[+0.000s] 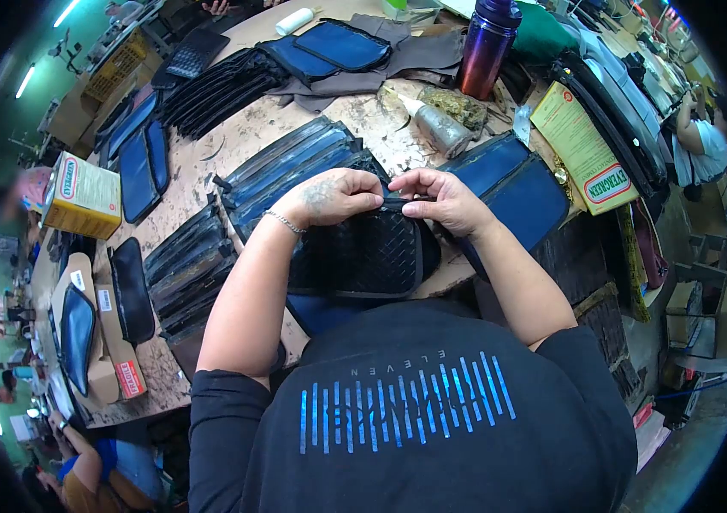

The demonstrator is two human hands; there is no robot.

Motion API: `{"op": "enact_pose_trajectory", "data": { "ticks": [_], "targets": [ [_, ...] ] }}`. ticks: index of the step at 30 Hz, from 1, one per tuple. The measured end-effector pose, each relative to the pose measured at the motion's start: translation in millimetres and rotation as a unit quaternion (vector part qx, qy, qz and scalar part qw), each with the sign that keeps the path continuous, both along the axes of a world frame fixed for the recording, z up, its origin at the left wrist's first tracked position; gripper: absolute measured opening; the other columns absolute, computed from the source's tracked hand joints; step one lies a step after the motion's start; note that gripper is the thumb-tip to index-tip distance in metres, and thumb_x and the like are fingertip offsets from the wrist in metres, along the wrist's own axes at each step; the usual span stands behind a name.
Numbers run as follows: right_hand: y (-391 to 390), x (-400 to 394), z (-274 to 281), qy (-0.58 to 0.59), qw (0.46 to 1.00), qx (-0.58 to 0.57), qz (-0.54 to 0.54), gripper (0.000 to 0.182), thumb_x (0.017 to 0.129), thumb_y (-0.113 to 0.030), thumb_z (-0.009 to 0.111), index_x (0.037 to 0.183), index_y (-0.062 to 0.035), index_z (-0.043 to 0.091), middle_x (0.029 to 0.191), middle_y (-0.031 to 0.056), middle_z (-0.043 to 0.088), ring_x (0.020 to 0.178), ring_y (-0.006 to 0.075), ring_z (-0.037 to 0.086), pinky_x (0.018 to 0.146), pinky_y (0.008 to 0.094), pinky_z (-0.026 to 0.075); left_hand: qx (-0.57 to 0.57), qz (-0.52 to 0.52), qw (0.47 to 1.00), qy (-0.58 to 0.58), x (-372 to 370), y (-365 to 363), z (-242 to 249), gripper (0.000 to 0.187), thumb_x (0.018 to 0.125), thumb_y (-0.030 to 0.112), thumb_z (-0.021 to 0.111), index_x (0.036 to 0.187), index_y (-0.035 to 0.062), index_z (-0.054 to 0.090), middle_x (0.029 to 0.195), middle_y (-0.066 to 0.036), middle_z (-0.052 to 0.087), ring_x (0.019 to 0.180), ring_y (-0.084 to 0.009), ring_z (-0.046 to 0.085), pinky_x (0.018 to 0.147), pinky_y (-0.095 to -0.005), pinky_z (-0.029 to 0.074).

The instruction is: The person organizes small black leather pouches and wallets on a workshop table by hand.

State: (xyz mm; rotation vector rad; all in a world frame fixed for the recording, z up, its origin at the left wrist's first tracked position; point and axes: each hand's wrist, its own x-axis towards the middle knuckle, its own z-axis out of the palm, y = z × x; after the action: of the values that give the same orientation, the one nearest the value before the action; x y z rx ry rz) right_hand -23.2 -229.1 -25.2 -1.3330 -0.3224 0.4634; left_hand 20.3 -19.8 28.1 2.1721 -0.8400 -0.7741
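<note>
A black woven-textured panel (372, 256) with a smooth dark edge lies in front of the torso at the table's near side. Along its upper edge, my left hand (333, 198) pinches a black strip between thumb and fingers. Close beside it on the right, my right hand (449, 203) pinches the same black strip, the two thumbs a short gap apart. Blue panels with black borders (517, 192) lie to the right of my right hand. Layered dark blue and black pieces (286, 162) spread out behind my left hand.
A glue bottle (440, 128) lies beyond my hands, near a purple tumbler (487, 51). Yellow cans stand left (85, 195) and lie right (582, 150). More black pieces (188, 274) and a white bottle (295, 21) are on the table. Other people are at both sides.
</note>
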Motion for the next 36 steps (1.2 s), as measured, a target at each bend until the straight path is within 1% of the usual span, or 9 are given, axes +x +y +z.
{"op": "enact_pose_trajectory", "data": {
  "ticks": [5, 8, 10, 12, 17, 25, 30, 34, 36],
  "targets": [
    [-3.7, 1.7, 1.1, 0.019, 0.999, 0.024, 0.024, 0.032, 0.076, -0.005, 0.064, 0.107, -0.0023, 0.055, 0.084, -0.0023, 0.053, 0.077, 0.0054, 0.050, 0.075, 0.0192, 0.042, -0.033, -0.025, 0.999, 0.005, -4.2, -4.7, 1.2, 0.021, 0.086, 0.024, 0.052, 0.082, 0.0032, 0.056, 0.065, -0.002, 0.050, 0.063, -0.0108, 0.044, 0.059, -0.0267, 0.038],
    [-1.6, 1.1, 5.5, 0.012, 1.000, -0.009, 0.027, 0.036, 0.075, -0.008, 0.066, 0.108, -0.0020, 0.054, 0.083, -0.0021, 0.053, 0.077, 0.0055, 0.051, 0.075, 0.0191, 0.041, -0.040, -0.016, 0.999, -0.013, -5.1, -7.3, -0.5, 0.021, 0.087, 0.023, 0.051, 0.083, 0.0036, 0.056, 0.065, -0.002, 0.049, 0.063, -0.0115, 0.044, 0.059, -0.0270, 0.038],
    [-2.4, 1.8, 1.8, -0.081, 0.996, -0.042, 0.014, 0.040, 0.073, -0.008, 0.069, 0.109, -0.0028, 0.052, 0.083, -0.0020, 0.054, 0.076, 0.0054, 0.050, 0.073, 0.0191, 0.041, -0.042, -0.011, 0.999, -0.023, -5.6, -7.2, -1.4, 0.020, 0.087, 0.023, 0.051, 0.083, 0.0037, 0.055, 0.064, -0.002, 0.048, 0.062, -0.0119, 0.044, 0.059, -0.0273, 0.038],
    [-7.4, 1.7, 2.6, -0.071, 0.996, -0.051, 0.014, 0.042, 0.072, -0.008, 0.070, 0.110, -0.0037, 0.052, 0.082, -0.0024, 0.053, 0.076, 0.0052, 0.049, 0.073, 0.0191, 0.041, -0.043, -0.004, 0.999, -0.032, -6.5, -6.5, -1.5, 0.020, 0.087, 0.023, 0.050, 0.083, 0.0038, 0.055, 0.064, -0.002, 0.048, 0.062, -0.0122, 0.044, 0.059, -0.0276, 0.038],
    [-9.9, -2.3, 7.1, -0.073, 0.993, -0.086, 0.032, 0.051, 0.066, -0.009, 0.075, 0.111, -0.0060, 0.052, 0.080, -0.0041, 0.051, 0.076, 0.0050, 0.047, 0.072, 0.0196, 0.040, -0.063, -0.018, 0.996, -0.068, -14.3, -3.4, -2.6, 0.020, 0.087, 0.022, 0.049, 0.081, 0.0030, 0.053, 0.064, -0.008, 0.050, 0.061, -0.0183, 0.047, 0.060, -0.0309, 0.040],
    [-1.8, -14.0, 26.8, -0.113, 0.986, -0.112, 0.048, 0.046, 0.064, -0.009, 0.076, 0.106, -0.0090, 0.055, 0.077, -0.0044, 0.046, 0.075, 0.0068, 0.044, 0.071, 0.0219, 0.039, -0.063, 0.025, 0.988, -0.136, -41.0, 5.9, 9.7, 0.019, 0.085, 0.019, 0.049, 0.078, 0.0019, 0.052, 0.064, -0.015, 0.052, 0.061, -0.0301, 0.053, 0.057, -0.0356, 0.042],
    [2.0, -21.6, 35.3, -0.177, 0.972, -0.151, 0.040, 0.048, 0.062, -0.009, 0.077, 0.105, -0.0077, 0.056, 0.079, -0.0034, 0.049, 0.074, 0.0066, 0.046, 0.070, 0.0206, 0.039, -0.072, 0.054, 0.986, -0.142, -54.8, 8.9, 12.5, 0.017, 0.084, 0.018, 0.050, 0.076, 0.0025, 0.052, 0.063, -0.014, 0.052, 0.060, -0.0298, 0.054, 0.055, -0.0350, 0.042],
    [-0.8, -26.6, 44.9, -0.175, 0.971, -0.146, 0.068, 0.043, 0.067, -0.013, 0.075, 0.105, -0.0075, 0.055, 0.079, -0.0015, 0.049, 0.077, 0.0075, 0.047, 0.072, 0.0226, 0.040, -0.102, 0.042, 0.980, -0.163, -61.4, 6.9, 15.7, 0.017, 0.084, 0.017, 0.051, 0.075, 0.0033, 0.051, 0.062, -0.013, 0.052, 0.060, -0.0294, 0.054, 0.054, -0.0344, 0.042],
    [1.5, -32.1, 51.9, -0.104, 0.992, -0.034, 0.059, 0.039, 0.070, -0.014, 0.073, 0.104, -0.0052, 0.055, 0.081, -0.0012, 0.050, 0.077, 0.0072, 0.048, 0.072, 0.0223, 0.041, -0.108, 0.037, 0.978, -0.177, -63.9, 5.8, 17.6, 0.017, 0.084, 0.017, 0.051, 0.074, 0.0035, 0.051, 0.061, -0.013, 0.051, 0.059, -0.0293, 0.054, 0.054, -0.0346, 0.042]
  ]
}}
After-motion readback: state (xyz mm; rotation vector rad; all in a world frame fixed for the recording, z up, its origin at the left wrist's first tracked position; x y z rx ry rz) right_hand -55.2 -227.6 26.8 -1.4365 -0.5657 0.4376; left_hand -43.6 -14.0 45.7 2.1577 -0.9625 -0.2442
